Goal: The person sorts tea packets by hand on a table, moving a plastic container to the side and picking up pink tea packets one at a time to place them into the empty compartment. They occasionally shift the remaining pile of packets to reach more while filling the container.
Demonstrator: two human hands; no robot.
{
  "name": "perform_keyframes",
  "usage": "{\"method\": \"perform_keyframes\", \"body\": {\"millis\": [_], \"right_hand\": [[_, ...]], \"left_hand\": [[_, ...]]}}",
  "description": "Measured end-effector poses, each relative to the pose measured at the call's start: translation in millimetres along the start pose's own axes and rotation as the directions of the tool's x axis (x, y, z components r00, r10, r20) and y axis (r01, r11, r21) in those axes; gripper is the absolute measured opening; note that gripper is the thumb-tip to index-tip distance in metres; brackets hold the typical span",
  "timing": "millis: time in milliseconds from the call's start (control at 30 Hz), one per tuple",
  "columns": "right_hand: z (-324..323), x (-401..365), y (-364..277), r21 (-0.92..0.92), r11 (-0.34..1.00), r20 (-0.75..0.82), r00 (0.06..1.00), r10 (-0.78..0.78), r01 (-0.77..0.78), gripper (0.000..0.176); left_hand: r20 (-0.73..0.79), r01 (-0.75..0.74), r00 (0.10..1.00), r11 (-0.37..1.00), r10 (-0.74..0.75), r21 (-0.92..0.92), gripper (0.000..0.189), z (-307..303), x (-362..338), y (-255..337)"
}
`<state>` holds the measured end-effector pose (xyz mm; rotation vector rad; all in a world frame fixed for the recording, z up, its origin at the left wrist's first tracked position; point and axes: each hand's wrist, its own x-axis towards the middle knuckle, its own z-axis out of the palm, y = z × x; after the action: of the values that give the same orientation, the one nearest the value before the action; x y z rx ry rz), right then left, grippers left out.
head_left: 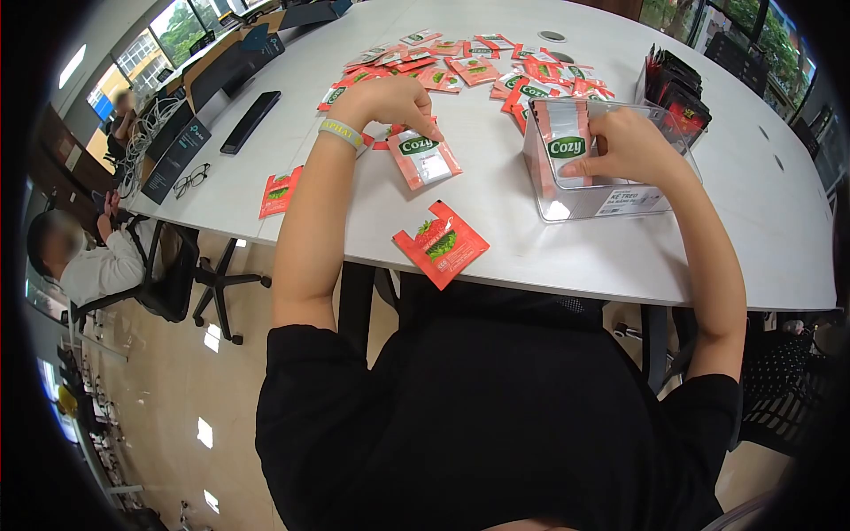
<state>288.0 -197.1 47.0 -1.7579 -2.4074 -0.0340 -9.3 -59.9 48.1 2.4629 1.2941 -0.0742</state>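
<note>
One packet [447,252] crosses table edge [549,281] | left fingers [421,118] pinch sachet [427,168] | right fingers' [591,166] grip unclear

Sachets [564,119] in box [553,209] on table [575,252]; sachet heap [469,71] behind, left; phone [251,122] farther left, glasses [191,180] before phone

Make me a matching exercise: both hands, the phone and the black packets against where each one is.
1. left hand
2. right hand
3. phone
4. black packets

A. On the table, near the eyeglasses
B. Reaching inside the clear box
C. Beyond the clear box, on its far side
D. At a red and white packet outside the clear box

Right pairs: 1-D, 2-B, 3-A, 4-C.
</note>
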Motion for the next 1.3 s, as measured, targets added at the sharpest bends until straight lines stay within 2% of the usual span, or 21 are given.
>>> {"method": "perform_keyframes", "body": {"millis": [67,167,300,367,500,567,600,667,800,867,1067,1167,1300], "right_hand": [[4.6,0.8,6.7,0.155,0.984,-0.045,0.995,-0.087,0.093,0.057],[3.7,2.8,6.2,0.181,0.981,-0.003,0.997,-0.073,0.072,0.056],[-1.7,0.8,-6.3,0.186,0.983,-0.007,1.000,-0.004,0.005,0.055],[-1.5,-0.5,-8.9,0.029,0.999,-0.068,0.997,0.020,-0.018,0.055],[-3.5,2.5,-7.2,-0.006,1.000,-0.022,0.999,0.030,-0.030,0.056],[-4.3,2.1,-5.0,0.140,0.990,0.046,0.999,-0.014,0.007,0.055],[-3.3,1.7,-3.0,0.140,0.990,0.045,0.999,-0.013,0.006,0.055],[0.9,1.4,2.4,0.266,0.960,0.032,0.995,-0.095,0.083,0.042],[3.1,2.9,7.3,0.276,0.956,0.047,0.993,-0.112,0.095,0.042],[1.0,1.6,4.1,0.319,0.947,0.079,0.995,-0.057,0.029,0.038],[-0.1,2.1,6.4,0.363,0.932,0.116,0.991,-0.064,0.018,0.037],[-3.5,2.2,3.3,0.322,0.947,0.144,0.989,-0.040,-0.008,0.031],[-2.6,2.6,7.4,0.314,0.949,0.145,0.988,-0.057,0.009,0.031]], "left_hand": [[0.002,-0.005,1.000,1.000,0.005,0.003,0.039,-0.2,0.9,-0.4],[0.009,-0.010,1.000,1.000,0.010,-0.009,0.040,0.0,0.1,0.1],[0.028,0.027,0.999,0.999,-0.026,-0.042,0.034,-1.6,-4.6,8.8],[0.027,0.034,0.999,0.999,-0.033,-0.030,0.033,-1.9,-5.1,10.6],[0.026,0.022,0.999,1.000,-0.023,0.013,0.040,-1.1,-0.4,3.4],[0.025,0.016,1.000,1.000,-0.015,-0.007,0.041,0.0,0.7,0.8],[0.024,0.009,1.000,1.000,-0.008,-0.028,0.041,0.3,0.6,0.7],[0.025,0.005,1.000,1.000,-0.005,-0.029,0.041,0.3,0.9,0.1],[0.019,0.009,1.000,1.000,-0.009,-0.010,0.041,0.1,1.1,-0.2],[0.022,0.006,1.000,1.000,-0.006,-0.007,0.041,-0.5,1.1,0.0],[0.017,0.019,1.000,0.999,-0.018,-0.034,0.036,-1.8,-4.6,7.4],[0.022,0.023,0.999,0.999,-0.022,-0.043,0.036,-1.2,-2.8,4.0],[0.035,0.009,0.999,0.999,-0.008,-0.031,0.039,-1.3,0.1,0.2]]}}
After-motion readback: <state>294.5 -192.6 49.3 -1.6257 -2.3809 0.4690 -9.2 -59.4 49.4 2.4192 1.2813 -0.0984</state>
